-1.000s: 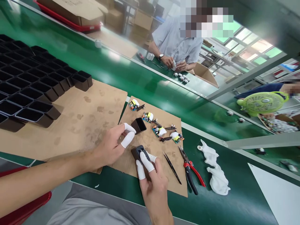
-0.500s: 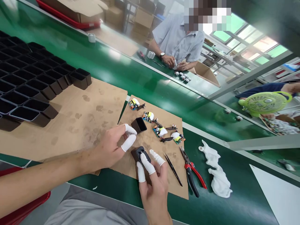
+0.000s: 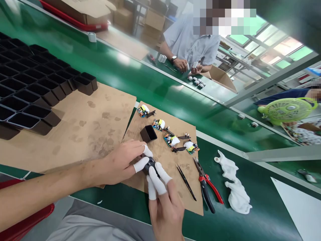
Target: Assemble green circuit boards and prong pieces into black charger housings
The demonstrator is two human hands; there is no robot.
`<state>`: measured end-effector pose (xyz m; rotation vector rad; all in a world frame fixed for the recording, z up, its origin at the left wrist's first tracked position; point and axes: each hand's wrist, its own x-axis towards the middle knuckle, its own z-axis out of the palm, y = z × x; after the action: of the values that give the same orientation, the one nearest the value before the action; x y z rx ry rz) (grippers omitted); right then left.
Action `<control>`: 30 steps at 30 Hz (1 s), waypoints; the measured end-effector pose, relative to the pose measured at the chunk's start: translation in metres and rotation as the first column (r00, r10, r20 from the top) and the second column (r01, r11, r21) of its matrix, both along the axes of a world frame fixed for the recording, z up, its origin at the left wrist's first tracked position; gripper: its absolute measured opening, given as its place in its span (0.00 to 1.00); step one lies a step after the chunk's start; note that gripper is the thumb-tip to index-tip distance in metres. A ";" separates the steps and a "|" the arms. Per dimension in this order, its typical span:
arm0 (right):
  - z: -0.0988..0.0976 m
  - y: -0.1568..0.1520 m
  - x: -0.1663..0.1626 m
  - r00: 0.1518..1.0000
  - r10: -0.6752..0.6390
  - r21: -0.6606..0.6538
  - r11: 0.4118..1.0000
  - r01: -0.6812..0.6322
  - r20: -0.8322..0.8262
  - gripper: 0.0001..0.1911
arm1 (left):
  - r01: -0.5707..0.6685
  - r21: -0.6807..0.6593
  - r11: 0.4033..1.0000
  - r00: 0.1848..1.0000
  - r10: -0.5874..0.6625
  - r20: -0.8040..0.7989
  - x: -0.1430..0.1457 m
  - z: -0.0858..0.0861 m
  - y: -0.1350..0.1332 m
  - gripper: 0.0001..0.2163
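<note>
My left hand (image 3: 122,164) and my right hand (image 3: 164,201) both wear white finger cots and meet on a small black plastic housing (image 3: 150,163) that rests on a cardboard sheet (image 3: 160,187). The left thumb and forefinger pinch it from the left. Fingertips of the right hand press on it from the near side. An empty open black housing (image 3: 148,133) stands just beyond. Several small circuit boards (image 3: 171,140) with yellow and white parts lie in a row behind it.
Black tweezers (image 3: 186,181) and red-handled cutters (image 3: 207,189) lie right of my hands, with crumpled white gloves (image 3: 234,190) further right. Rows of empty black housings (image 3: 30,90) fill the left on a larger cardboard (image 3: 82,127). Across the green belt (image 3: 140,83) a person handles small white parts. A green fan (image 3: 288,109) stands at right.
My left hand has moved down from beside the open housing onto the small black housing, joining the right hand's fingers there.
</note>
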<state>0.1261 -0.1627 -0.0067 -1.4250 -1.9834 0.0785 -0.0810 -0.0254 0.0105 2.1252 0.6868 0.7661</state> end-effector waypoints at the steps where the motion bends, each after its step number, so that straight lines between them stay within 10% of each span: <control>1: -0.002 0.000 0.000 1.000 -0.003 -0.015 1.000 0.003 -0.015 0.36 | -0.010 0.012 1.000 1.000 0.011 -0.026 0.001 -0.001 0.000 0.10; 7: -0.007 0.013 0.001 0.931 -0.093 -0.155 0.987 0.040 -0.353 0.23 | -0.070 0.004 0.998 0.997 0.070 -0.026 0.004 -0.003 -0.002 0.11; 10: -0.003 0.015 -0.004 0.503 -0.393 -0.405 0.910 0.091 -0.770 0.15 | -0.216 -0.074 0.974 0.972 0.221 0.076 0.000 -0.004 -0.003 0.11; 13: 0.001 0.009 -0.010 -0.022 -0.539 -0.538 0.842 -0.033 -0.842 0.24 | -0.314 -0.077 0.946 0.936 0.323 0.139 -0.001 -0.008 -0.003 0.11; 18: 0.009 0.002 -0.010 -0.287 -0.554 -0.518 0.832 -0.198 -0.781 0.28 | -0.298 0.030 0.954 0.944 0.290 0.155 0.002 -0.016 -0.005 0.10; 23: 0.018 0.002 -0.012 -0.158 -0.526 -0.519 0.851 -0.084 -0.836 0.27 | -0.301 0.055 0.952 0.944 0.290 0.155 0.002 -0.015 -0.006 0.09; 27: 0.017 -0.002 -0.005 0.531 -0.352 -0.178 0.920 0.350 -0.771 0.15 | -0.328 0.065 0.942 0.934 0.313 0.171 0.001 -0.013 -0.006 0.09; 30: 0.008 -0.005 0.005 0.922 -0.211 0.011 0.974 0.227 -0.325 0.23 | -0.371 0.089 0.924 0.919 0.352 0.176 0.001 -0.012 -0.006 0.08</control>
<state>0.1310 -0.1674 0.0010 -1.4888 -1.5428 0.1520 -0.0799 -0.0310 -0.0014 2.0402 0.9861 1.1895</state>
